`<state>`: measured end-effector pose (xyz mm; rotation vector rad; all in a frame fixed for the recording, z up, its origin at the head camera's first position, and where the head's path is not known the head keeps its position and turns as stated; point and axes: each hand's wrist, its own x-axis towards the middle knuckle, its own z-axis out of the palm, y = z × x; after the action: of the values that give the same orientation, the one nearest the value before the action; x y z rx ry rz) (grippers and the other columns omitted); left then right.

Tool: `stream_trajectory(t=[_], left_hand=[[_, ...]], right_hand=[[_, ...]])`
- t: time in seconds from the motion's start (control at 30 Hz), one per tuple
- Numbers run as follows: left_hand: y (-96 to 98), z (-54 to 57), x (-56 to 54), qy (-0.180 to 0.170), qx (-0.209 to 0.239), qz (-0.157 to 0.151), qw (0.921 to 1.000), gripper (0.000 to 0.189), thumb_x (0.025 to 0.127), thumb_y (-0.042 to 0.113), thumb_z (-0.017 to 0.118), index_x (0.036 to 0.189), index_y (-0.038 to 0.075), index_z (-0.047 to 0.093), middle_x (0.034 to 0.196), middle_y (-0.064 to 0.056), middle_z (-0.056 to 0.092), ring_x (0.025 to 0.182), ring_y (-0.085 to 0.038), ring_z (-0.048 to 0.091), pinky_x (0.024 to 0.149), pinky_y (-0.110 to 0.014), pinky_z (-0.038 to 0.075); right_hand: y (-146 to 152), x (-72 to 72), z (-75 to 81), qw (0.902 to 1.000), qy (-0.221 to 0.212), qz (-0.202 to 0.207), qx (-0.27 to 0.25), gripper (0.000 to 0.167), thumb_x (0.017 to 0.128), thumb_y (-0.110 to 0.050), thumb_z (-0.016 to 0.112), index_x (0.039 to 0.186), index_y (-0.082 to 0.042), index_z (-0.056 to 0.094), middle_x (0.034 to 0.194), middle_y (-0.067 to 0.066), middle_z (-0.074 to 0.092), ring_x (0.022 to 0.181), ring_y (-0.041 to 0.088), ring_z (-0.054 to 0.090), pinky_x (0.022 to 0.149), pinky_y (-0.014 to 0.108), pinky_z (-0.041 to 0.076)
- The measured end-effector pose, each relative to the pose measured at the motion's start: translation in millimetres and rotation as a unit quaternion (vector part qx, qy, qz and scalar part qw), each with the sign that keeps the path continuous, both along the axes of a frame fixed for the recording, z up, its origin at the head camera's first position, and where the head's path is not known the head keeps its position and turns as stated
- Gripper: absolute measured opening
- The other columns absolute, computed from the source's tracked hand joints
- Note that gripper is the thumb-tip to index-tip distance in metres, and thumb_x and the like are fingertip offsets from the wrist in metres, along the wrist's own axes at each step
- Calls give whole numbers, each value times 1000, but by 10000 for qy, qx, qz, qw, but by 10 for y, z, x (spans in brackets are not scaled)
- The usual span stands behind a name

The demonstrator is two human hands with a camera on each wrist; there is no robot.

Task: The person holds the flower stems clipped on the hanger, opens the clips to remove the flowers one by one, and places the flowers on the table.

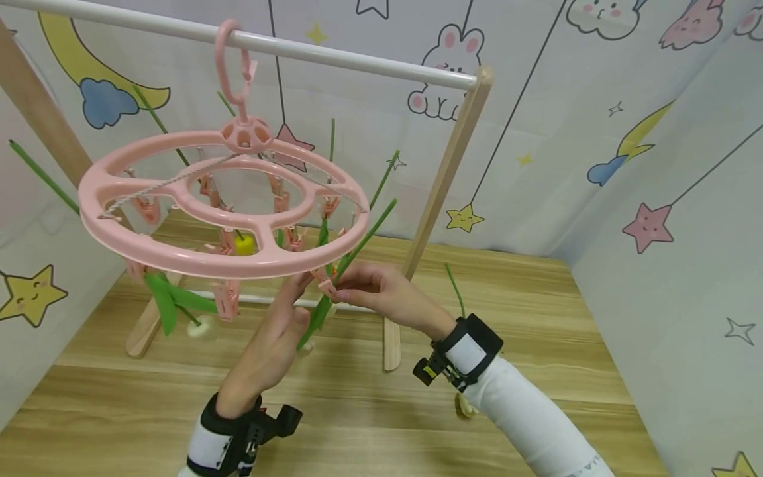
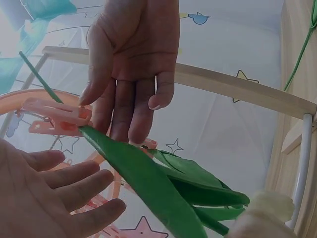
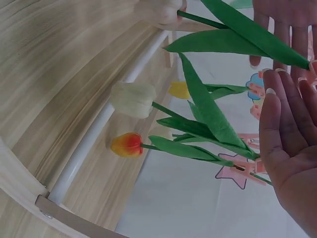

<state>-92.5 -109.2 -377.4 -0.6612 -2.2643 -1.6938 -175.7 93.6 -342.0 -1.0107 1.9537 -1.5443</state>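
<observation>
A round pink clip hanger [image 1: 167, 257] hangs over the table. At its right front rim, my right hand [image 1: 387, 296] pinches a pink clip [image 1: 326, 286] between thumb and fingers. That clip holds the stem of a white tulip [image 2: 265, 213], whose green leaves [image 2: 143, 176] slope downward with the bloom lowest. My left hand [image 1: 271, 344] is beside the leaves, its fingers extended and palm facing them in the left wrist view. Other clips carry tulips head down: a yellow one [image 1: 244, 244], a white one [image 1: 201, 326] and a red-orange one [image 3: 126, 144].
The hanger's hook is over a white rod [image 1: 357, 61] between wooden posts [image 1: 447, 172]. Under the right forearm, a loose tulip [image 1: 467, 405] lies on the wood-grain table [image 1: 554, 318]. Cartoon-printed sheets [image 1: 536, 165] stand behind and at the sides.
</observation>
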Motion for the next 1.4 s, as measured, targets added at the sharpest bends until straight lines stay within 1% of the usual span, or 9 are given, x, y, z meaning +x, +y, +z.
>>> stream_trajectory(t=[0.13,0.2,0.3,0.5,0.73,0.9,1.03,1.27,1.4], left_hand=[[41,38,0,26,504,351,9981,51,108,29,34,157,20,22,152,-17,40,138,-36,44,111,-56,38],[66,64,-5,133,913,410,9949,50,107,14,36,156,14,25,139,-14,51,123,-23,57,105,-39,47],[92,109,-27,415,1502,373,9871,39,106,5,36,144,4,42,117,-6,60,96,-11,63,88,-22,52],[116,137,-53,649,2038,449,9758,24,104,4,41,122,-1,56,102,2,65,79,-9,60,75,-21,52],[141,92,-106,369,1633,827,9824,20,105,5,40,102,-8,55,86,-3,56,73,-13,51,71,-24,45],[152,34,-110,100,1385,1001,9852,22,106,9,39,107,-7,54,80,-9,49,71,-15,49,67,-25,46],[153,-2,-114,-47,1116,1091,9877,22,106,11,40,112,-5,55,87,-10,54,75,-11,55,71,-22,51],[160,-27,-141,-310,483,1043,9929,21,105,15,45,111,3,61,89,-10,60,75,-7,55,65,-25,47],[168,-20,-146,-487,254,1028,9932,22,105,18,46,112,6,63,89,-9,61,72,-11,52,62,-25,45]], right_hand=[[-3,-1,-13,9996,90,-60,247,28,99,-5,58,126,2,61,123,20,66,111,14,66,99,43,54],[-1,-5,-19,9994,119,-75,315,28,99,-6,58,126,2,62,124,19,66,111,16,67,97,39,55],[15,-12,-28,9992,131,-97,366,29,99,-7,58,126,2,61,124,19,66,111,21,67,95,35,56],[75,-31,-44,9988,148,-243,405,31,99,-9,59,128,0,61,126,19,65,115,29,66,97,38,55],[151,-60,-54,9976,56,-652,240,29,100,-11,57,127,1,60,125,19,65,115,32,65,98,42,54],[184,-50,-77,9941,119,-1063,155,25,101,-12,56,123,-2,61,122,18,66,114,34,65,95,46,53],[195,-34,-93,9919,117,-1260,-129,25,101,-12,55,123,0,59,123,19,64,115,36,63,92,38,55],[207,-20,-69,9854,-286,-1268,-1096,34,100,-10,53,133,0,51,127,21,59,113,22,65,90,32,56],[212,-23,-58,9812,-476,-1072,-1534,31,100,-7,51,130,-3,52,123,14,63,113,20,65,93,34,55]])
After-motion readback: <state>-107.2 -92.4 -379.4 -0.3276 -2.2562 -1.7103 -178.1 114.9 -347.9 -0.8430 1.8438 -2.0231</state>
